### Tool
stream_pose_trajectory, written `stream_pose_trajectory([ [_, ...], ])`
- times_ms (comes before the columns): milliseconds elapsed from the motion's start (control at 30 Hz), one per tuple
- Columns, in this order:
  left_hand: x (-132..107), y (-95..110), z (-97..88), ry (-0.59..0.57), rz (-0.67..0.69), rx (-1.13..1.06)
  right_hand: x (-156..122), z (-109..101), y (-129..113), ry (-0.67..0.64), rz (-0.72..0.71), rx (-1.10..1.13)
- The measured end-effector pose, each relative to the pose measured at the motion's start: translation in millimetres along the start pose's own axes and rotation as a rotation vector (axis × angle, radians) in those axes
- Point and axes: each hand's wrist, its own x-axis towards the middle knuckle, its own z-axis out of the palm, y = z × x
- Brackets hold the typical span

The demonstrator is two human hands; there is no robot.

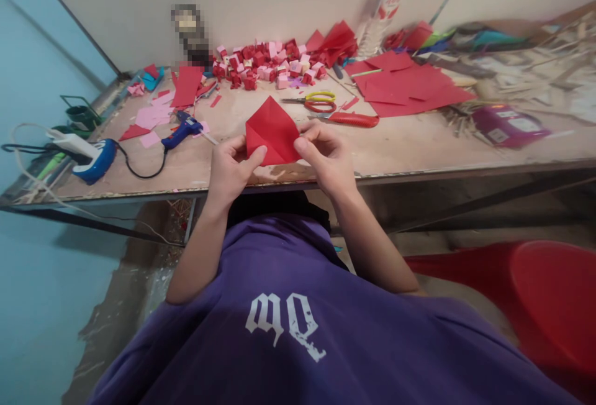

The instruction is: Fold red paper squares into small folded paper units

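Between my two hands is a sheet of red paper (272, 128) with folded creases, raised just above the front edge of the table. My left hand (233, 166) pinches its lower left side, thumb on the near face. At its right edge my right hand (328, 156) grips with thumb and bent fingers. The fingertips behind the paper are hidden. Just beyond the paper lie scissors with yellow and red handles (319, 100) and a red-handled cutter (356, 120). A blue glue gun (184, 130) rests left of my left hand.
Many small red and pink paper cubes (270, 64) are piled at the back. Red sheets (414, 88) and a purple package (507, 125) lie right. A blue power socket (97, 163) with cords sits left, beside pink scraps (153, 116). A clear bottle (384, 17) stands behind.
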Motion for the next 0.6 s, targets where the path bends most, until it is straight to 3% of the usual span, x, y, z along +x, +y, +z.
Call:
stream_pose_trajectory([
  [233,1.2,-1.0,-1.2,0.005,-0.026,-0.056,-3.0,-6.3,0.0,-0.111,0.048,0.165],
  [467,5.0,-4.5,-2.9,0.017,-0.026,-0.187,-2.3,-14.1,-8.3,-0.171,0.29,0.37],
  [600,5.7,-5.7,-2.8,0.022,-0.049,-0.237,-0.9,-17.6,-7.6,-0.194,0.328,0.378],
])
